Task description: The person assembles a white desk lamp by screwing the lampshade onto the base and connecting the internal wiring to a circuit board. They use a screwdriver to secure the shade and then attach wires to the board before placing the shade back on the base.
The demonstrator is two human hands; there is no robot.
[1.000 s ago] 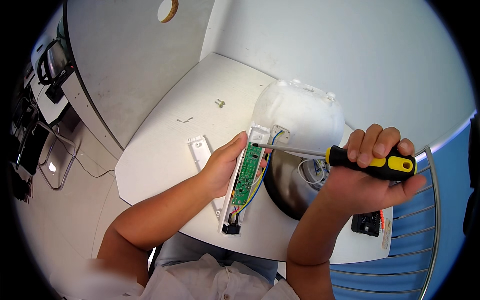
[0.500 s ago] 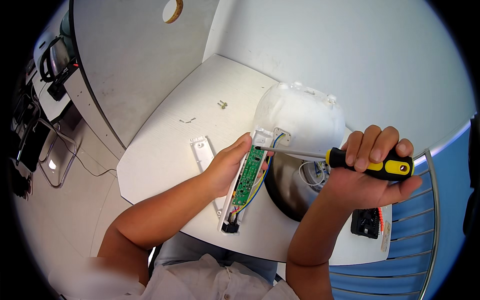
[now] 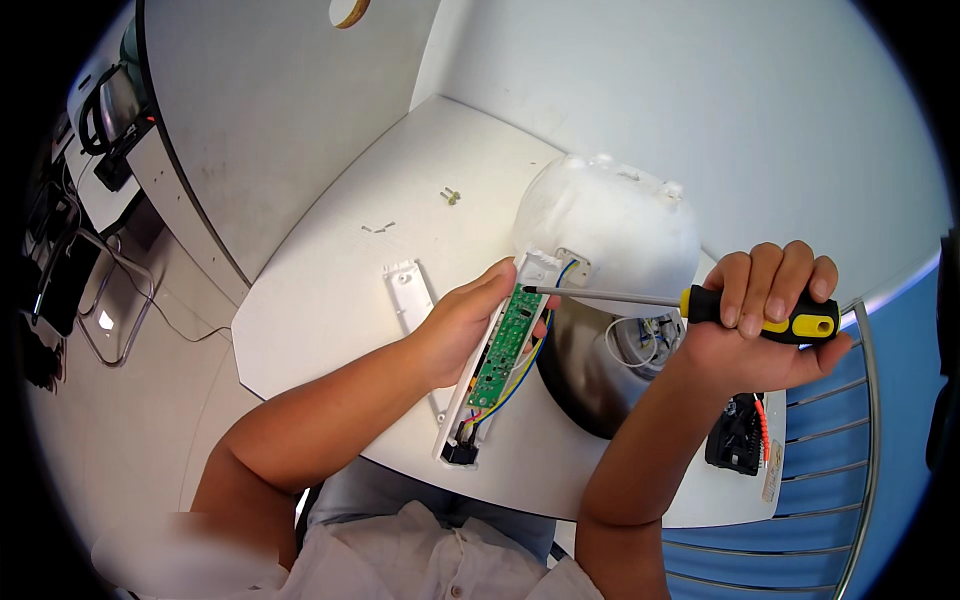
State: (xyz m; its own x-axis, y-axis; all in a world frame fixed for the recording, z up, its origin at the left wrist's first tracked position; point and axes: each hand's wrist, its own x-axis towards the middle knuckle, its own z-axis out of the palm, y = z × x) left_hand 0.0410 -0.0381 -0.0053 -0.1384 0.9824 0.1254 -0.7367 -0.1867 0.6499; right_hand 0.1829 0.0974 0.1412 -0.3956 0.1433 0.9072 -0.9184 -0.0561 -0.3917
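My left hand grips a long white plastic housing, its thumb along the upper edge and fingertips showing on the far side. Inside the housing lies a green circuit board, with coloured wires running beside it to a black socket at the lower end. My right hand is closed around a black and yellow screwdriver. The screwdriver's dark tip meets the upper end of the board. Whether a screw sits under the tip is too small to tell.
Behind the housing stands a white rounded shell beside a metal bowl-shaped part with loose wires. A white cover strip lies left. Several small screws are farther back. A black bit case sits at the right edge.
The screwdriver and my right hand have shifted slightly right and up, while the tip stays at the board's upper end. My left hand still holds the housing, slightly more to the right.
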